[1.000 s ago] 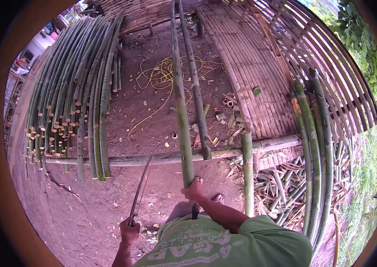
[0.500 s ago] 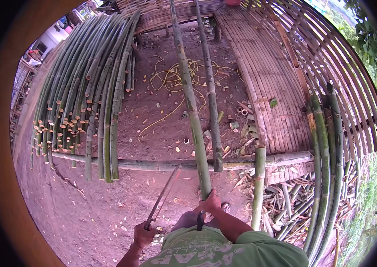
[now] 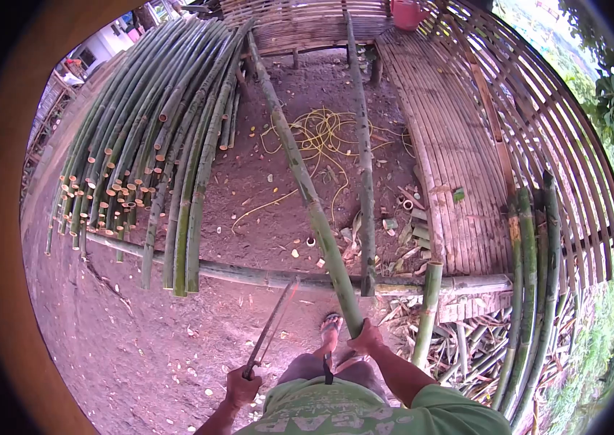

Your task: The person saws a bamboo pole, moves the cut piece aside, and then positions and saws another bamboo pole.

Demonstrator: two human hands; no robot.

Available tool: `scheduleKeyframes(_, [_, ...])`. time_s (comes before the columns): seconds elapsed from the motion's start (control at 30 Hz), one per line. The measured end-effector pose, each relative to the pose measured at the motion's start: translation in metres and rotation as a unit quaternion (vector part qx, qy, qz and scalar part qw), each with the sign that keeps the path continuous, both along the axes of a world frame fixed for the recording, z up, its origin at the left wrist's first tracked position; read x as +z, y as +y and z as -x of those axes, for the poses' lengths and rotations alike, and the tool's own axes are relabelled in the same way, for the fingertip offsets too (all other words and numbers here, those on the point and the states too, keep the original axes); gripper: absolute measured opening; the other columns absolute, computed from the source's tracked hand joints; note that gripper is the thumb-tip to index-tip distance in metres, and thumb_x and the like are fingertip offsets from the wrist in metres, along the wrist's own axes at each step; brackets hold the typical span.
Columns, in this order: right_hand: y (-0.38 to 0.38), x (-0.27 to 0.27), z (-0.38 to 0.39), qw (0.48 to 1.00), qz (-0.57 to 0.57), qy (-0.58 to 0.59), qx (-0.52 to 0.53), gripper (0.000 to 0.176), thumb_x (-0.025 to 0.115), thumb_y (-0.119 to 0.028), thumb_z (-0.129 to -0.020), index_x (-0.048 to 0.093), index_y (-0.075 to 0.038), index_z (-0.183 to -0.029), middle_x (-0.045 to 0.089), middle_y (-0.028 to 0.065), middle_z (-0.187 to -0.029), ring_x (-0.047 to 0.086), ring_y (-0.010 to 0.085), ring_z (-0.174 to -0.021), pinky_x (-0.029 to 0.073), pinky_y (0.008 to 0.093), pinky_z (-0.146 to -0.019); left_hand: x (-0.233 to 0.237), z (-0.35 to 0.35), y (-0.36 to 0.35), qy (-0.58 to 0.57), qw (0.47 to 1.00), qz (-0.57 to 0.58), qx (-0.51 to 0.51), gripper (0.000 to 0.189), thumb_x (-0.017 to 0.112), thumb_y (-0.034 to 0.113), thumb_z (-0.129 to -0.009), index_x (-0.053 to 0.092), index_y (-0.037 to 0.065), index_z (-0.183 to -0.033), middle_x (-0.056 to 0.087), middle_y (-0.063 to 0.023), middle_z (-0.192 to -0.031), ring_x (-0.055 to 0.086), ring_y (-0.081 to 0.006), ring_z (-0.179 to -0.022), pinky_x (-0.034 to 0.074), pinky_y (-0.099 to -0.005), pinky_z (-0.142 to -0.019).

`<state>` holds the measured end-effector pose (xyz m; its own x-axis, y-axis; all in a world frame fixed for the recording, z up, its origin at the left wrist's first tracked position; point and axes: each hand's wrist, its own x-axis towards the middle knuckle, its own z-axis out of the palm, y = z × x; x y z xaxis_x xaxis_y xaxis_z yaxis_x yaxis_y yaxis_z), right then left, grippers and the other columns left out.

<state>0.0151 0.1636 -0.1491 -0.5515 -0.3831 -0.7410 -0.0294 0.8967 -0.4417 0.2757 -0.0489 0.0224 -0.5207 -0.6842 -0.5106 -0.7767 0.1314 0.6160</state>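
Note:
My right hand (image 3: 366, 339) grips the near end of a long green bamboo pole (image 3: 305, 190) that runs away from me up toward the far bamboo stack. My left hand (image 3: 242, 386) holds the handle of a long machete (image 3: 270, 328), its blade angled up and to the right, apart from the pole. A second, thinner bamboo pole (image 3: 365, 159) lies just right of the held one, its near end resting on a horizontal bamboo rail (image 3: 249, 275). My sandalled foot (image 3: 331, 325) shows between the machete and my right hand.
A big stack of green bamboo poles (image 3: 147, 145) leans at the left. A slatted bamboo platform (image 3: 452, 138) fills the right, with poles (image 3: 532, 290) leaning at its near edge. Yellow cord (image 3: 321, 134) lies on the dirt. Bamboo offcuts (image 3: 466, 341) litter the lower right.
The held pole has swung so its far end points more to the left, and my right hand has shifted right and down. The machete hand moved slightly right with the blade still raised.

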Motion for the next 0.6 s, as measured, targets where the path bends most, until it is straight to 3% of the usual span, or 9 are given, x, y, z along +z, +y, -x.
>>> scheduleKeyframes(0.2, [-0.04, 0.012, 0.019, 0.999, -0.004, 0.049, 0.014, 0.077, 0.074, -0.035, -0.062, 0.04, 0.004, -0.118, 0.061, 0.0267, -0.104, 0.06, 0.0396, -0.1, 0.049, 0.0432, -0.086, -0.01, 0.004, -0.005, 0.011, 0.999, 0.019, -0.028, 0.02, 0.065, 0.011, -0.07, 0.049, 0.005, -0.059, 0.044, 0.001, -0.048, 0.038, -0.0068, -0.046, 0.034, -0.0283, -0.044])
scheduleKeyframes(0.27, [-0.081, 0.021, 0.039, 0.994, 0.065, 0.071, 0.056, 0.077, 0.074, -0.037, -0.065, 0.038, 0.006, -0.118, 0.061, 0.0267, -0.102, 0.061, 0.0399, -0.096, 0.049, 0.0439, -0.085, -0.016, -0.003, -0.005, 0.003, 1.0, -0.001, -0.008, 0.02, 0.065, 0.011, -0.07, 0.049, 0.005, -0.059, 0.043, 0.0015, -0.048, 0.038, -0.0066, -0.046, 0.034, -0.028, -0.044])
scheduleKeyframes(0.33, [-0.129, 0.067, 0.052, 0.989, 0.133, 0.053, 0.022, 0.076, 0.073, -0.038, -0.068, 0.039, 0.008, -0.117, 0.062, 0.0272, -0.099, 0.063, 0.0398, -0.094, 0.049, 0.0448, -0.085, -0.007, -0.008, -0.008, -0.003, 1.0, 0.02, -0.02, 0.02, 0.065, 0.011, -0.07, 0.049, 0.005, -0.059, 0.044, 0.0017, -0.049, 0.039, -0.0064, -0.047, 0.034, -0.0278, -0.044])
scheduleKeyframes(0.4, [-0.192, 0.079, 0.057, 0.977, 0.203, 0.057, 0.022, 0.076, 0.07, -0.037, -0.073, 0.035, 0.008, -0.123, 0.062, 0.0291, -0.098, 0.063, 0.039, -0.094, 0.049, 0.0447, -0.085, 0.007, -0.016, 0.001, -0.009, 0.999, 0.037, 0.011, 0.02, 0.065, 0.013, -0.072, 0.052, 0.003, -0.061, 0.045, 0.0, -0.048, 0.04, -0.0073, -0.046, 0.034, -0.0291, -0.043])
scheduleKeyframes(0.47, [-0.238, 0.096, 0.05, 0.918, 0.374, 0.074, 0.113, 0.062, 0.065, -0.033, -0.081, 0.042, 0.004, -0.125, 0.063, 0.0268, -0.1, 0.063, 0.0371, -0.096, 0.05, 0.0429, -0.083, 0.012, -0.033, 0.01, -0.029, 0.997, 0.075, -0.015, 0.02, 0.064, 0.015, -0.073, 0.054, 0.002, -0.063, 0.044, -0.0031, -0.046, 0.04, -0.0077, -0.045, 0.034, -0.0304, -0.042])
scheduleKeyframes(0.53, [-0.269, 0.116, 0.044, 0.822, 0.48, -0.003, 0.307, 0.034, 0.063, -0.028, -0.084, 0.059, -0.003, -0.105, 0.062, 0.0214, -0.104, 0.061, 0.0363, -0.098, 0.049, 0.0444, -0.083, 0.004, -0.058, 0.012, -0.076, 0.993, 0.087, -0.029, 0.018, 0.063, 0.015, -0.074, 0.055, 0.002, -0.064, 0.044, -0.006, -0.046, 0.039, -0.0087, -0.043, 0.034, -0.0315, -0.041])
scheduleKeyframes(0.6, [-0.255, 0.126, 0.027, 0.803, 0.549, 0.004, 0.234, 0.031, 0.062, -0.026, -0.084, 0.062, -0.004, -0.106, 0.062, 0.0195, -0.107, 0.061, 0.036, -0.099, 0.049, 0.0433, -0.085, 0.003, -0.07, 0.015, -0.056, 0.994, 0.089, -0.039, 0.015, 0.061, 0.014, -0.073, 0.056, 0.003, -0.064, 0.045, -0.0068, -0.046, 0.041, -0.0115, -0.042, 0.034, -0.0334, -0.041])
